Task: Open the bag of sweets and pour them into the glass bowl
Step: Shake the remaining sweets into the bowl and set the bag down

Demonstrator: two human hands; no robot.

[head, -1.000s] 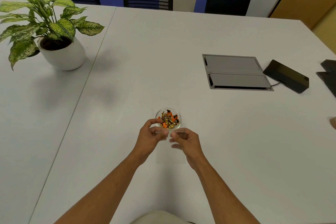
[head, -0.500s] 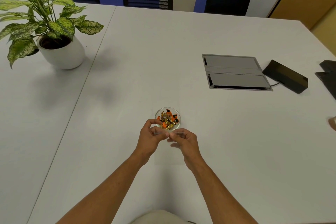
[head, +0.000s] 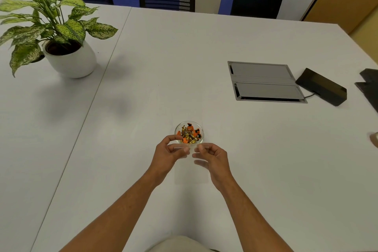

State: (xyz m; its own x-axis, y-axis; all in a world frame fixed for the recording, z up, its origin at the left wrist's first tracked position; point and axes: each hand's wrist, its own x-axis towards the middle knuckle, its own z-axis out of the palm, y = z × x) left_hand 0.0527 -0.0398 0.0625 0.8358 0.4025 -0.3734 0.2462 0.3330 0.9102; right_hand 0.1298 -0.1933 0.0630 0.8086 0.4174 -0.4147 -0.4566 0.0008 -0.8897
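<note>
A small glass bowl (head: 200, 129) stands on the white table, holding several orange, gold and black wrapped sweets (head: 189, 134). Just in front of it I hold a clear, see-through plastic bag (head: 191, 170) that looks empty and hangs down toward the table. My left hand (head: 168, 154) pinches the bag's top edge on the left. My right hand (head: 212, 155) pinches the same edge on the right. Both hands are level with the bowl's near rim.
A potted plant in a white pot (head: 69, 60) stands at the far left. A grey cable hatch (head: 266, 83) is set into the table at the right, with a black device (head: 321, 86) beside it. Chairs stand behind the far edge.
My two hands have drawn slightly apart along the bag's top edge, with the fingers loosened a little. The bowl and sweets have not moved.
</note>
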